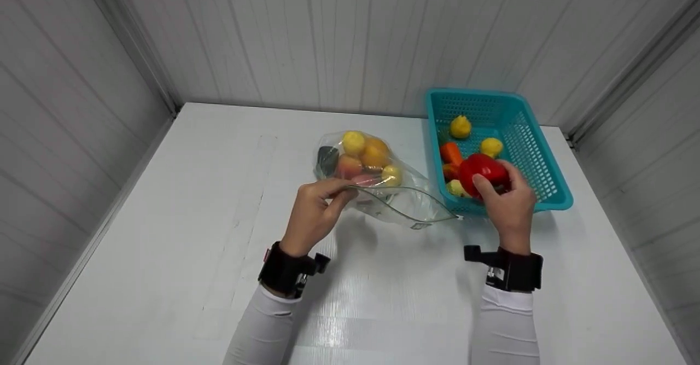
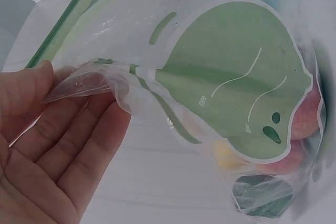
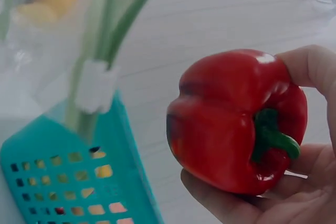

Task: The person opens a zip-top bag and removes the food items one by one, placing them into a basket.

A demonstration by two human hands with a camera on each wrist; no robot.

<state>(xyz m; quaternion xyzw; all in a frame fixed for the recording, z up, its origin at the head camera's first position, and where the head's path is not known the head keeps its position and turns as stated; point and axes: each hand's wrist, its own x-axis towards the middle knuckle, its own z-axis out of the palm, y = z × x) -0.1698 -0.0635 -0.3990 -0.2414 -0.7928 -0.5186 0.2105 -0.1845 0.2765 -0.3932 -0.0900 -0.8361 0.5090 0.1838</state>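
Observation:
With thumb and fingers, my left hand (image 1: pixel 319 212) pinches the rim of a clear zip bag (image 2: pixel 142 30) that has a green seal line and a green printed patch. The bag's mouth gapes toward the right. Inside it show an orange (image 1: pixel 375 154), a yellow fruit (image 1: pixel 354 143), a reddish-yellow fruit (image 1: pixel 348 167) and a dark green item (image 1: pixel 328 160). My right hand (image 1: pixel 509 201) grips a red bell pepper (image 3: pixel 226 119) between thumb and fingers, its green stem facing the palm. In the head view the pepper overlaps the front of the teal basket (image 1: pixel 547 157).
The basket stands at the back right of the white table (image 1: pixel 180 233). In it lie two yellow lemons (image 1: pixel 460 127), an orange carrot (image 1: pixel 451 152) and other produce near its left side. Ribbed grey walls (image 1: pixel 284 36) enclose the table's back and sides.

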